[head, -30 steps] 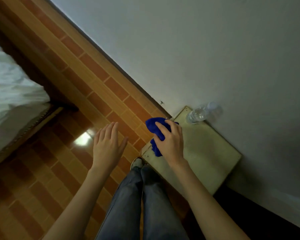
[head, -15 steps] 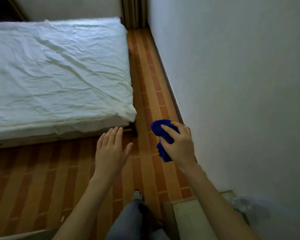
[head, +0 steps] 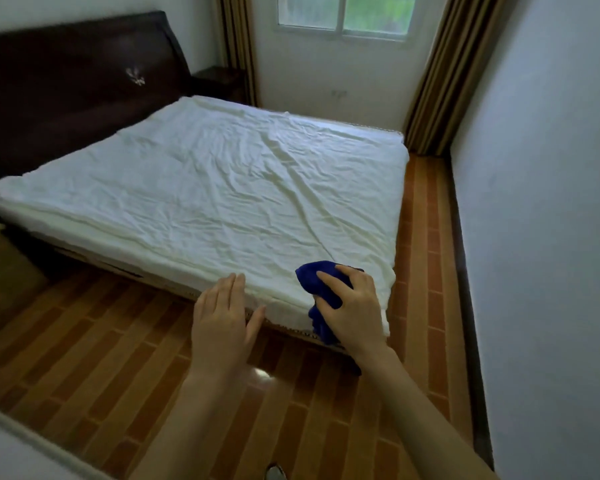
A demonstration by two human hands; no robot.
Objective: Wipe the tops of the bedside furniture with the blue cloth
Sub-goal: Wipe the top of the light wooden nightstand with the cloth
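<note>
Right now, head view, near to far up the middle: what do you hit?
Shoe tip → brick-pattern floor → left hand, open → white mattress → dark nightstand beside the headboard → window.

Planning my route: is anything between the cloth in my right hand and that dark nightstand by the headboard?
Yes. The bed lies between the blue cloth in your right hand and the nightstand.

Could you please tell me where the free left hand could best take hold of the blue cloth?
Probably the bunched end of the blue cloth jutting past the right hand; approach from the left with the open left hand, as the remainder is covered by the fingers.
</note>
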